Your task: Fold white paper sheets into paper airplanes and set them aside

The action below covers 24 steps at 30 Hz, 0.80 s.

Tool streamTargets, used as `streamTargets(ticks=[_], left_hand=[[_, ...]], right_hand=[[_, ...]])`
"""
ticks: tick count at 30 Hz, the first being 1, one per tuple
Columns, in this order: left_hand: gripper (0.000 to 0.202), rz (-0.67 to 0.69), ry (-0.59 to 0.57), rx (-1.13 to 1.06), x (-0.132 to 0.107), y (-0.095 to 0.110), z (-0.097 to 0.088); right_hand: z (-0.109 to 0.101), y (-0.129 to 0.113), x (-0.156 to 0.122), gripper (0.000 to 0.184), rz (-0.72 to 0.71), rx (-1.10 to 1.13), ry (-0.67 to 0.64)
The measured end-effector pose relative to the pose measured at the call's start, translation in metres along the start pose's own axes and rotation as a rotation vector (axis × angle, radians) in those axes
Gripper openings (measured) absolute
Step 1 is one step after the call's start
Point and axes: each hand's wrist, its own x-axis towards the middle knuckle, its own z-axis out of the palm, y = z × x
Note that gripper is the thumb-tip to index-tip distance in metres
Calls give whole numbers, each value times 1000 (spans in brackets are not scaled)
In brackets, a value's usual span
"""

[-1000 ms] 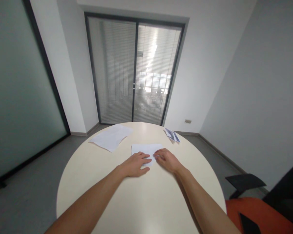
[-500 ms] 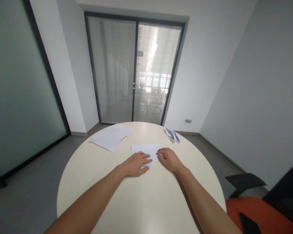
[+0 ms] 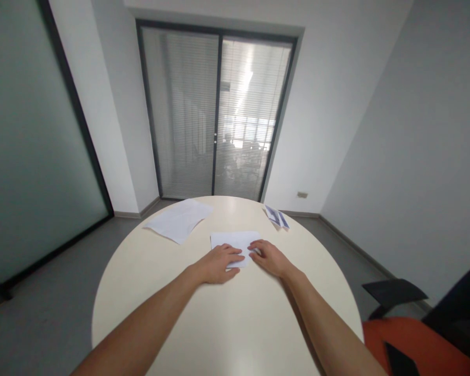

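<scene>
Shifted slightly left, the right hand [image 3: 269, 257] curls at the white paper's [image 3: 235, 238] right end, grip unclear; the left hand [image 3: 219, 263] lies flat, fingers parted, across its near-left part. Long axis: left to right.

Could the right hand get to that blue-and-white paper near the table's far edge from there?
Probably, yes. Only tabletop shows between the right hand, which is at the white paper, and the blue-and-white paper beyond; the hand would likely need to stretch farther forward.
</scene>
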Motion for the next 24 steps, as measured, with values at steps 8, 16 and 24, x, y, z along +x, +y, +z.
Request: streamTargets(ticks=[8,16,24], left_hand=[[42,32,34,-59,-1,-6,1],[28,-1,58,-89,0,-7,2],[23,-99,26,-86,0,-7,-6]], right_hand=[[0,0,1,24,-45,17,0],[1,-3,0,23,-65,64,-28],[3,-2,-2,21,-56,89,-18]])
